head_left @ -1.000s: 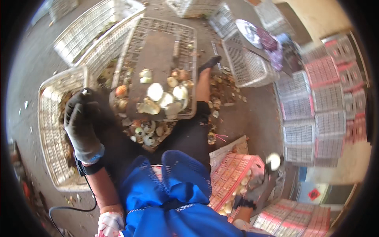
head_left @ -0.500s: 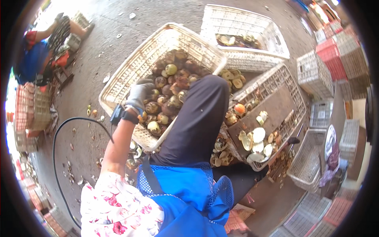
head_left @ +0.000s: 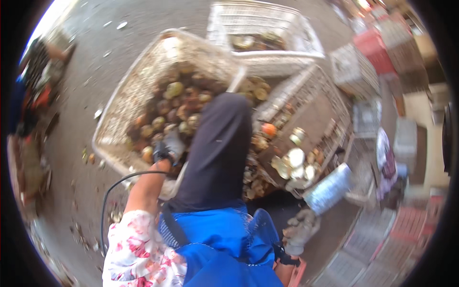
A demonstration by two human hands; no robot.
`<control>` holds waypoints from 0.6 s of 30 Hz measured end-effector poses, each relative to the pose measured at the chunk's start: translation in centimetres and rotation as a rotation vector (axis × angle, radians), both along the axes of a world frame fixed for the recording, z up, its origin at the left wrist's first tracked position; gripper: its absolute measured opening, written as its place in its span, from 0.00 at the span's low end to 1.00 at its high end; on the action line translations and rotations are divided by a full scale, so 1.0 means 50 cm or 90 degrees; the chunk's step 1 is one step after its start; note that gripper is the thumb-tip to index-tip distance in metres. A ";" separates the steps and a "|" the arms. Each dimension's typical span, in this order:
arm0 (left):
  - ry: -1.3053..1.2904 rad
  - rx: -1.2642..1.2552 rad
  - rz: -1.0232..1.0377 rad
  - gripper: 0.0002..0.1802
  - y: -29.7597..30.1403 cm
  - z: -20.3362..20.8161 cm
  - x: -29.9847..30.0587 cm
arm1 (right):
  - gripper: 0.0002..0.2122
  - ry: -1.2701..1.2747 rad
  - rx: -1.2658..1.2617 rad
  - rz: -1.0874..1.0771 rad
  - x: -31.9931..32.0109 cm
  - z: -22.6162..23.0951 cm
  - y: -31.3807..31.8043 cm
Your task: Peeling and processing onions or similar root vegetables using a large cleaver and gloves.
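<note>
My left hand (head_left: pixel 173 145), in a grey glove, is down in the near part of a dirty white crate (head_left: pixel 114 81). It is among round brown-and-green produce (head_left: pixel 174 89), perhaps onions. Blur hides its fingers and anything in them. My right hand (head_left: pixel 301 230), gloved too, is low on the right with its fingers curled. From it a broad, pale blue-white rectangular thing (head_left: pixel 328 188), blurred and shaped like a cleaver blade, extends up and right. Beyond it, white cut pieces (head_left: pixel 296 157) lie on a board (head_left: pixel 313 124) across a low crate.
My bent knee (head_left: pixel 224 129) stands between the crate and the board. Another white crate (head_left: pixel 306 38) with scraps is behind. A black cable (head_left: pixel 106 201) loops by my left arm. Stacked crates (head_left: pixel 373 50) line the right side; a person (head_left: pixel 36 81) sits far left.
My left hand has drawn nearer to me within the crate. My right hand has come into view with the blue-white thing. The whole view has shifted, so the crates appear farther left.
</note>
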State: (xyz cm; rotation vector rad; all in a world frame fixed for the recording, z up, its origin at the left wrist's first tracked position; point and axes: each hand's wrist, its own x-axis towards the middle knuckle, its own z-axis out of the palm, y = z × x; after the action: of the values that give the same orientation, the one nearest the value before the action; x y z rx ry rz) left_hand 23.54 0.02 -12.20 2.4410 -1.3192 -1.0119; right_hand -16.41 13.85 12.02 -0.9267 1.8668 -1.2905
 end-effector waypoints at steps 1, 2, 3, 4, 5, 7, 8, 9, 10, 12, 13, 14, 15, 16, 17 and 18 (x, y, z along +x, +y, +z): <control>-0.110 -0.178 -0.039 0.39 0.047 -0.066 0.019 | 0.10 0.009 -0.012 -0.032 0.026 0.013 -0.014; -0.062 -0.035 0.045 0.48 0.009 0.103 -0.009 | 0.09 -0.029 0.072 -0.077 0.053 0.037 -0.029; 0.033 -0.048 0.116 0.53 0.030 -0.016 0.036 | 0.07 -0.079 0.157 -0.094 0.067 0.054 -0.038; 0.124 -0.146 0.172 0.42 0.032 -0.070 0.058 | 0.07 -0.074 0.147 -0.124 0.059 0.048 -0.036; 0.043 0.026 0.101 0.27 -0.018 -0.095 0.076 | 0.08 -0.050 0.118 -0.086 0.045 0.029 -0.033; 0.507 -0.367 0.290 0.15 0.067 -0.434 0.302 | 0.08 -0.079 0.093 -0.008 0.041 0.020 -0.057; 0.591 -0.413 0.257 0.15 0.001 -0.405 0.263 | 0.10 -0.064 0.106 0.026 0.039 0.017 -0.063; 0.664 -0.461 0.238 0.14 -0.039 -0.334 0.250 | 0.12 -0.056 0.126 0.076 0.040 0.020 -0.072; 0.909 -0.459 0.283 0.18 -0.056 -0.288 0.285 | 0.17 -0.003 0.181 0.132 0.045 0.023 -0.083; 0.941 -0.470 0.238 0.22 -0.110 -0.099 0.262 | 0.16 0.044 0.210 0.212 0.048 0.019 -0.110; 0.947 -0.470 0.248 0.23 -0.112 -0.001 0.246 | 0.15 0.093 0.243 0.321 0.053 0.017 -0.127; 0.581 -0.514 0.072 0.23 -0.107 0.096 0.224 | 0.15 0.086 0.234 0.318 0.062 0.009 -0.144; 0.210 -0.523 -0.091 0.23 -0.099 0.195 0.183 | 0.16 0.067 0.242 0.353 0.070 0.001 -0.160; 0.143 -0.577 -0.147 0.24 -0.080 0.304 0.104 | 0.16 0.049 0.251 0.387 0.068 -0.006 -0.169; 0.135 -0.582 -0.152 0.24 -0.072 0.338 0.063 | 0.16 0.043 0.243 0.388 0.062 -0.018 -0.174; 0.317 -0.573 -0.116 0.25 -0.076 0.360 0.029 | 0.17 0.065 0.221 0.393 0.051 -0.037 -0.178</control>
State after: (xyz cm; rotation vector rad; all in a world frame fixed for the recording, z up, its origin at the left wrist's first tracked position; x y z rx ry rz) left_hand 24.98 -3.77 5.81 1.3310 -1.3986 -0.7420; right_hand -13.86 4.96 10.15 -1.2563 1.6139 -0.5396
